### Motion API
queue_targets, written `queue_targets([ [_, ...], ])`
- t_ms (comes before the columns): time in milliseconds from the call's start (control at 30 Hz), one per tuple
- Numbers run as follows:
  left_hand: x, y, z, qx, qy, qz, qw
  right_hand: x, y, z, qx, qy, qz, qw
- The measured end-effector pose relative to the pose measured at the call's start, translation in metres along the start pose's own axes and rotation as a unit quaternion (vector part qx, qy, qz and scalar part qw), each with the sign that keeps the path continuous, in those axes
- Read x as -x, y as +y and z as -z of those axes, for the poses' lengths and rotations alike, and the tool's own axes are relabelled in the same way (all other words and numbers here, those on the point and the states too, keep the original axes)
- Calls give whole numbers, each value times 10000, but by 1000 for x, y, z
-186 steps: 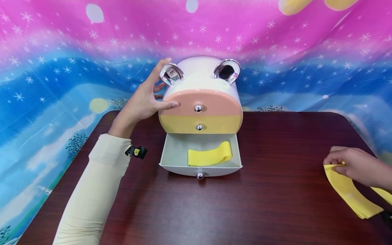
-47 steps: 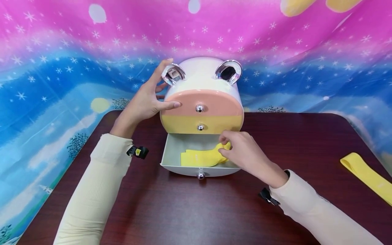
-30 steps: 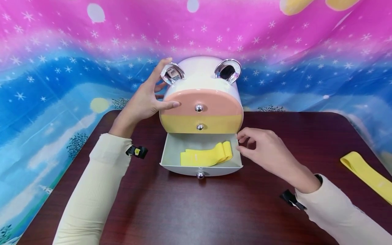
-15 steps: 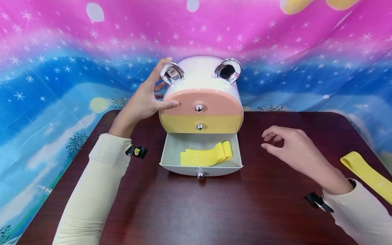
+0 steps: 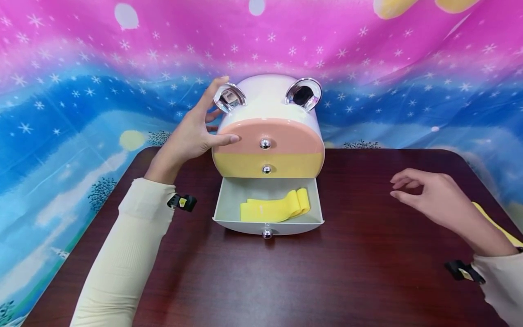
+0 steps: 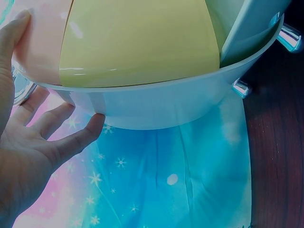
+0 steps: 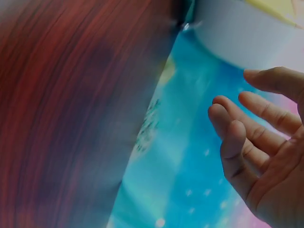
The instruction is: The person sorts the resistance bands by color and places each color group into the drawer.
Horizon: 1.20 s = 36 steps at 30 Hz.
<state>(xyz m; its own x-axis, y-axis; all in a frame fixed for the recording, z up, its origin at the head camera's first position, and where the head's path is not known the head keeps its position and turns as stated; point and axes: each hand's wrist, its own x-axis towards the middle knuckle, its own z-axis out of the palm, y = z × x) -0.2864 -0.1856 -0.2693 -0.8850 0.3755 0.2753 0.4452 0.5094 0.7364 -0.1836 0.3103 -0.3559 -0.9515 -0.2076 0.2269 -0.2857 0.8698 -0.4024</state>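
On the table stands a white storage box [image 5: 267, 97] with silver ears, an orange top drawer [image 5: 249, 136] and a yellow middle drawer [image 5: 241, 165]. Its pale grey bottom drawer [image 5: 224, 211] is pulled out and holds folded yellow elastic bands [image 5: 271, 210], partly overlapping. My left hand [image 5: 192, 134] grips the box's left side, thumb on the orange front and fingertips against the white wall [image 6: 142, 111]. Well to the right of the drawer, my right hand [image 5: 435, 197] hovers with loosely bent fingers and nothing in them. Another yellow band [image 5: 496, 222] lies behind the right wrist, mostly hidden.
A dark wood-grain table [image 5: 265, 281] bears everything. Behind it hangs a pink and blue cloth [image 5: 380, 81] with snowflakes, close to the back of the box. The open drawer juts toward me, with a silver knob [image 5: 267, 234] at its front.
Earlier my right hand held a yellow band at the right, then laid it in the drawer beside the first. It has since let go and moved back right. The left hand stays put.
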Motion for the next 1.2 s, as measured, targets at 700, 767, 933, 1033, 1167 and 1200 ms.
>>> queue_targets([
  [700,-2,-2,-2,8,-32,-33,10000,17,131,22,120,-1222,-545,9909],
  [767,-2,-3,-2,23,-40,-44,10000,19,143,23,273,-1277,-506,9901],
  [933,-3,-2,-2,86,-67,-39,9999,27,166,25,606,-1593,-591,9836],
  [1033,-2,-1,-1,159,-59,-5,9999,30,176,24,601,-1709,-671,9812],
  [1167,-1,-1,0,182,-50,-1,9998,32,185,21,616,-1631,-615,9828],
  [1200,-1,-1,0,179,-49,-6,9998,32,187,21,607,-1622,-610,9830],
])
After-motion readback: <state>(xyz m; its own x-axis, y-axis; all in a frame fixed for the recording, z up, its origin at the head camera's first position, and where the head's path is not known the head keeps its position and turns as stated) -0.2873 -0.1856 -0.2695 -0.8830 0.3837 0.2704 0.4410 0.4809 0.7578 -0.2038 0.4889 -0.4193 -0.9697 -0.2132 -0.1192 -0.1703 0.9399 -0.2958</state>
